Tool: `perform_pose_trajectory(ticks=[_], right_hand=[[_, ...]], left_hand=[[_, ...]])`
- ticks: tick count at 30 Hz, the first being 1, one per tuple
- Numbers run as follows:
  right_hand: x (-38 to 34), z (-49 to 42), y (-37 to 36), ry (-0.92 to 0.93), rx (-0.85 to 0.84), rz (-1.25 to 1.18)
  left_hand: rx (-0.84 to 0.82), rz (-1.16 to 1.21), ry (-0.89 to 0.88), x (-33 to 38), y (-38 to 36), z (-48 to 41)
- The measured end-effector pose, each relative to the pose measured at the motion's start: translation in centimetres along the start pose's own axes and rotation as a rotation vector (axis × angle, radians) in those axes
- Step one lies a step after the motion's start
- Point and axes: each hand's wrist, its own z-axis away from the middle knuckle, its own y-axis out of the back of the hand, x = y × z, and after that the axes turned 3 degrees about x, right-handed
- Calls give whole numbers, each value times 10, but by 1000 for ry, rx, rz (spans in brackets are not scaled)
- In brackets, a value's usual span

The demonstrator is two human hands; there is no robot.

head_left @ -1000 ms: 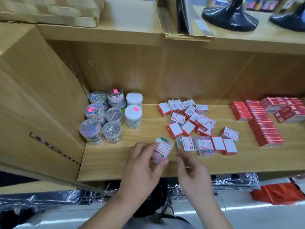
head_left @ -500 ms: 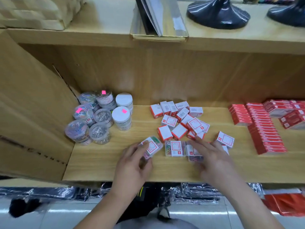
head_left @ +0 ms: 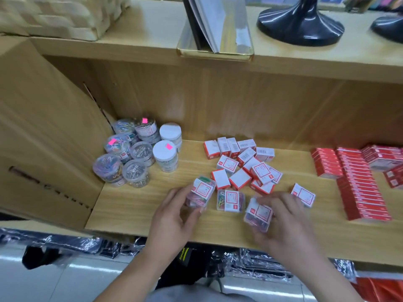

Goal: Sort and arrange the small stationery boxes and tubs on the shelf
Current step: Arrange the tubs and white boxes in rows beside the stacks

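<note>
On the wooden shelf [head_left: 135, 212] lies a loose heap of small red-and-white boxes [head_left: 239, 164]. My left hand [head_left: 174, 216] grips a clear box of coloured clips [head_left: 201, 191] near the shelf's front. My right hand [head_left: 283, 221] holds a second clear clip box [head_left: 258, 214], lifted a little toward me. Between the two, a third clear clip box [head_left: 231, 200] lies flat on the shelf. A cluster of round tubs [head_left: 135, 153], some clear and two with white lids, stands at the back left.
Rows of red boxes [head_left: 359, 184] fill the shelf's right side. A wooden side panel [head_left: 43, 138] closes the left. On the upper shelf stand a gold tray [head_left: 216, 52] with books, black stand bases [head_left: 301, 25] and a woven basket [head_left: 54, 16].
My right hand reached into the clear boxes, picked one up and drew it toward the front edge. My left hand kept its clear box, shifting slightly on the shelf.
</note>
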Motion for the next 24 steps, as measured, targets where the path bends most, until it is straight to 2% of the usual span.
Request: perform_pose_trajectory(ticks=[2, 5, 12, 14, 16, 18, 20, 22, 24], right_hand=[[-24, -15, 6, -59, 60, -188], [-63, -46, -8, -71, 38, -271], [-94, -80, -54, 13, -215, -248], [-88, -75, -55, 12, -183, -331], [-75, -66, -50, -68, -55, -362], [-50, -51, -48, -124, -1, -226], [-29, -33, -51, -167, -26, -69], [-18, -17, -61, -146, -56, -23], [-17, -10, -69, -132, -42, -22]], left_hand=[[-3, 83, 61, -4, 0, -2], [-32, 156, 66, -15, 5, -2], [-151, 222, 132, -26, 15, -3], [-152, 234, 155, -28, 16, -2], [-157, 251, 160, -23, 20, -4], [-172, 216, 83, -17, 27, -7], [-154, 101, -72, -10, 33, -13], [-119, 2, -175, -8, 31, -19], [-118, -42, -181, -7, 23, -22]])
